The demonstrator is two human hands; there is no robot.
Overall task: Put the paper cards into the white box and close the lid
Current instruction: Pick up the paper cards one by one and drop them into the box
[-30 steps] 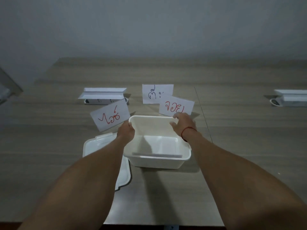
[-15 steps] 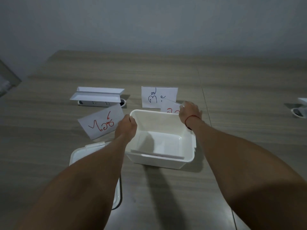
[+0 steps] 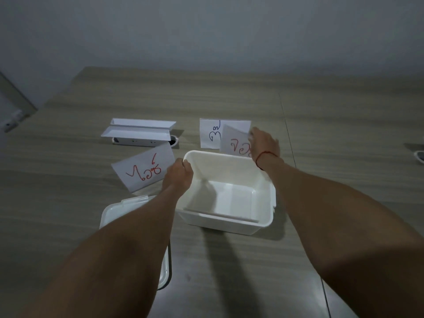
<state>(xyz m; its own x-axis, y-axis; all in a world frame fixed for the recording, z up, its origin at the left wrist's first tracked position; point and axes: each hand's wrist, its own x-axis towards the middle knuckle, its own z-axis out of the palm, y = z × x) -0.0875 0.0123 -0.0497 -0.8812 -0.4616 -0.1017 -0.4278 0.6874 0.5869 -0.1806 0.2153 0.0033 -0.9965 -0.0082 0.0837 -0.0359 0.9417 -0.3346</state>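
The open white box stands at the table's centre. Its lid lies to the left, partly under my left forearm. My left hand is at the box's far-left corner and pinches a paper card with red writing, held out to the left. At the box's far rim, my right hand holds a second red-lettered card upright. Behind that one, a card with blue writing rests on the table. Inside the box, a thin pale sheet edge runs along the near wall.
A white socket unit with raised flaps sits on the wooden table behind the left card. Another one shows at the right edge. A grey wall rises beyond the table's far edge.
My right hand dipped its card behind the box's far rim, then brought it up more upright and further back. The left hand and its card stayed by the box corner.
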